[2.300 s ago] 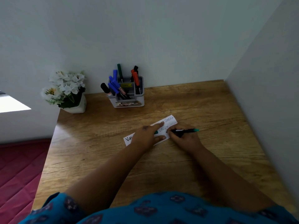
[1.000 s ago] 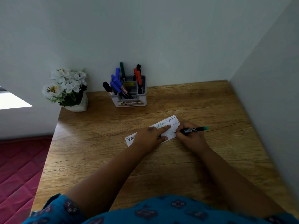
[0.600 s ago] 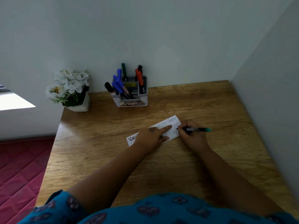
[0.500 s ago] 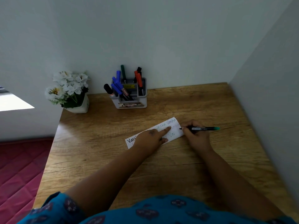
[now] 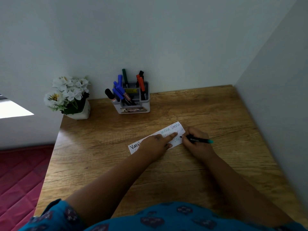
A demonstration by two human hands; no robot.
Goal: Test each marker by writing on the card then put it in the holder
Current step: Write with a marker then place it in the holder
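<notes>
I am looking down at a wooden counter (image 5: 191,172) set in a corner between pale walls. My left hand (image 5: 155,145) lies on a white card (image 5: 179,126) near the middle of the counter, its index finger stretched straight toward two o'clock and pressing the card flat; the other fingers are loosely bent, gripping nothing. My right hand (image 5: 195,142) sits just to the three o'clock side of the left one, its fingers curled round a black marker (image 5: 198,140) with a teal end. The marker lies almost level, teal end pointing to three o'clock and tip touching the card's right part, close to my left index fingertip. The card runs slantwise from eight o'clock to two o'clock and carries handwritten words in several colours; my left hand covers its middle. At twelve o'clock from the card, well apart from it and against the back wall, stands a grey holder (image 5: 133,105) filled with blue, green, red and black markers leaning at various angles. At ten o'clock, at the counter's far left corner, is a white pot of white flowers (image 5: 68,92). My blue patterned sleeve (image 5: 55,215) shows at the bottom edge, and a dark red quilted mattress (image 5: 20,177) lies beyond the counter's left side.
</notes>
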